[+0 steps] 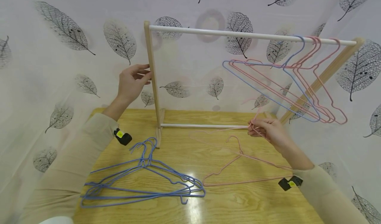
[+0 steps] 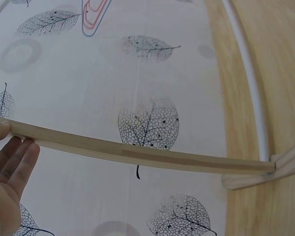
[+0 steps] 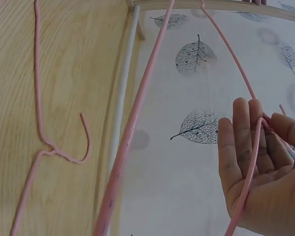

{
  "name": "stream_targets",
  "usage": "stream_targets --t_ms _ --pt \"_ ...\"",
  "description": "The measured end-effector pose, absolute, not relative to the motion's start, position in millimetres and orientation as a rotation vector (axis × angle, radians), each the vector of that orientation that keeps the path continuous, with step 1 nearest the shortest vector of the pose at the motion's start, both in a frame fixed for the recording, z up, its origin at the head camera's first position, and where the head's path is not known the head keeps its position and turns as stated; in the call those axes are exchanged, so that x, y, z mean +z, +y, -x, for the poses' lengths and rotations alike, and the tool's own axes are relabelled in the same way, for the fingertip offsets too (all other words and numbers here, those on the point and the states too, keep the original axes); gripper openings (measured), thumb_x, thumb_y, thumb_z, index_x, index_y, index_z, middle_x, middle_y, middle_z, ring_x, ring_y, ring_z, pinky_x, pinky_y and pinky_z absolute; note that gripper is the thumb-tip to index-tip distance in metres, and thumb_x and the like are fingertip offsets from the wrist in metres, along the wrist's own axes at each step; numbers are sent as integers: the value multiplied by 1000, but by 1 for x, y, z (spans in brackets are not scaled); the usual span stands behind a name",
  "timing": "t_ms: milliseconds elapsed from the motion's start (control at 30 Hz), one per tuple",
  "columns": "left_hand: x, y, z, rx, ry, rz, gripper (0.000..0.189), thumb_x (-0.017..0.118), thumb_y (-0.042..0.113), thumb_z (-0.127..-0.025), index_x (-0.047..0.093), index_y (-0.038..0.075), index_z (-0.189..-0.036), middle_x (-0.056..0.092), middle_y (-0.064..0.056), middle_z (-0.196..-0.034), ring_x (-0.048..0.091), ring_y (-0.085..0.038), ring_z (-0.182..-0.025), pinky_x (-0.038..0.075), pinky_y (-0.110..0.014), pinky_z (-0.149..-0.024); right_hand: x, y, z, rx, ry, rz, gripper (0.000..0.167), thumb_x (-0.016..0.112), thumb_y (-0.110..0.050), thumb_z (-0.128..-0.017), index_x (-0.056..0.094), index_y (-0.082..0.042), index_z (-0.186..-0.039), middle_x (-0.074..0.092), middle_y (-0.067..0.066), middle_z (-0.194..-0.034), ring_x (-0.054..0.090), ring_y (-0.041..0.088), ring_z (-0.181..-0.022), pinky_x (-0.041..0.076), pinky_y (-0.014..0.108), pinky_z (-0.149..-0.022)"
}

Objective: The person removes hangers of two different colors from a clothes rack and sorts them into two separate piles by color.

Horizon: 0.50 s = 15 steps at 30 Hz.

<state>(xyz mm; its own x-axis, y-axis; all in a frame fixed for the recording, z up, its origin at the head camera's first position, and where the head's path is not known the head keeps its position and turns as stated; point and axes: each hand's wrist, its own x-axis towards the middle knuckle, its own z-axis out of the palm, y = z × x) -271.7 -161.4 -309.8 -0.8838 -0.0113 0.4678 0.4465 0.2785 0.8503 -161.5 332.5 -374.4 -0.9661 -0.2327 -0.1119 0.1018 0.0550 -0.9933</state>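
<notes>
My left hand [image 1: 132, 81] grips the left wooden post [image 1: 153, 75] of a clothes rack, thumb on one side and fingers on the other. Between the thumb and fingers of my right hand [image 1: 272, 133], a pink clothes hanger [image 3: 138, 105] is pinched at its neck, held over the table by the lower rail. Another pink hanger [image 1: 241, 152] lies on the table below that hand. One blue hanger [image 1: 304, 45] and several pink hangers [image 1: 339, 47] hang at the right end of the white top rail [image 1: 208, 32].
Several blue hangers [image 1: 143, 166] lie overlapping at the front left of the wooden table [image 1: 226, 204]. The rack's white lower rail [image 1: 202, 126] runs along the back, and its right post [image 1: 324, 76] leans close to the leaf-patterned wall covering [image 1: 193, 62].
</notes>
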Motion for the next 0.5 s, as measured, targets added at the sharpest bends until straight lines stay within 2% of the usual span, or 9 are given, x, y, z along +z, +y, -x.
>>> stream_targets --t_ms 233,500 --pt "-309 -162 270 -1631 -2179 393 32 72 8 -100 71 -2 -131 78 -16 -108 72 7 -79 68 -13 -78 -401 342 162 -1853 2090 96 24 60 -20 -109 81 -12 -102 81 -3 -90 80 11 -85 71 28 -85" --pt "-310 -163 271 -1632 -2182 394 32 71 9 -101 71 -2 -131 78 -16 -108 72 6 -79 68 -14 -78 -424 352 160 -1701 2056 112 26 56 -18 -111 80 -14 -103 80 -4 -90 79 10 -87 71 30 -88"
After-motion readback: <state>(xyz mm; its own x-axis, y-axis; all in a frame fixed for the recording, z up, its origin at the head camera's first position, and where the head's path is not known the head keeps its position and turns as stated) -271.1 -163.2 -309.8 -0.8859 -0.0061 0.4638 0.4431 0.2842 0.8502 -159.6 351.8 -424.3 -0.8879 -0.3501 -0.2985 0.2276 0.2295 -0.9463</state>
